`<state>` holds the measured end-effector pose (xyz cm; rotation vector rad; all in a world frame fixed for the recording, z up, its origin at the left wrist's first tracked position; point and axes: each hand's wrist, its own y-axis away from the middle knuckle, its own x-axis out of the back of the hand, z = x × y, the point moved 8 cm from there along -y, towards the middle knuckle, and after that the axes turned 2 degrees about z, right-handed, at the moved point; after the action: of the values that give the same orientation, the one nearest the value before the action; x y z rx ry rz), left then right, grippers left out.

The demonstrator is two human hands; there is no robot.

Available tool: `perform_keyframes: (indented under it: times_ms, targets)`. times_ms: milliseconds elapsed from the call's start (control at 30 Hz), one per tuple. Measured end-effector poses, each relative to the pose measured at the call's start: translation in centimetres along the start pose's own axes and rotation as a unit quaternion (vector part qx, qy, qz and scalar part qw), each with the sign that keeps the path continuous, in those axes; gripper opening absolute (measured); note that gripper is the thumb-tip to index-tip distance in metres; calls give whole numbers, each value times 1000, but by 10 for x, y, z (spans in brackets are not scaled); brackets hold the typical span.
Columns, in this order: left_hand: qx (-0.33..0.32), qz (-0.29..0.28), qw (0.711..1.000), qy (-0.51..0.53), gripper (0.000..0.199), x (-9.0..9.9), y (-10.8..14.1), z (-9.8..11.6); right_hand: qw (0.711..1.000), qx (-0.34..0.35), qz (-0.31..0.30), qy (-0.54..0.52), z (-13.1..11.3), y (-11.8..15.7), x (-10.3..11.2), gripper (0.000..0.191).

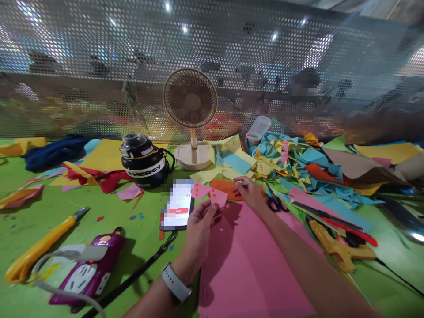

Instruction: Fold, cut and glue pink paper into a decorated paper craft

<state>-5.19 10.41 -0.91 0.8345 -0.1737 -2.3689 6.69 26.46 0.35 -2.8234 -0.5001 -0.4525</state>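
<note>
My left hand (pixel 201 221), with a pale watch (pixel 175 282) at its wrist, pinches a small pink paper piece (pixel 219 198) bearing orange-red dots. Another dotted pink piece (pixel 200 191) overlaps its left side, over the phone's top corner. My right hand (pixel 250 193) is closed above the orange paper (pixel 220 184); a thin, light thing shows at its fingertips, too small to name. Under both hands lies a stack of large pink sheets (pixel 248 265). Left of my left hand is a phone (pixel 179 205) with its screen lit. Black-handled scissors (pixel 277 203) rest beside my right wrist.
A fan (pixel 190 99) and a black bottle (pixel 142 161) stand toward the back. Paper scraps (pixel 298 159) heap at right, near a yellow glue gun (pixel 344 247). At left lie a yellow cutter (pixel 43 247) and a purple power bank (pixel 89 269) with a cable.
</note>
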Motion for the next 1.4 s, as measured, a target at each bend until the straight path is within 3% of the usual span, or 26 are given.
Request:
perform_keyframes:
  times_ms: [233,400,567,933,1167,1400]
  targets:
    - [0,0,1000,5,34,-1,0,0,999,-16,21,-35,-4,-2,6,28]
    - [10,7,1000,10,33,-1,0,-1,997,-2,13,-73,-36,5,8,34]
    - [9,4,1000,25,34,-1,-2,-1,993,34,-49,-100,-68,27,-9,35]
    - [16,4,1000,14,35,-2,-1,-1,989,116,-69,64,-94,47,-22,26]
    - [16,3,1000,-1,34,-2,0,0,987,136,-62,62,-99,49,-21,26]
    - [14,-4,1000,-2,38,-4,1,1,994,96,-50,11,-90,45,-18,24]
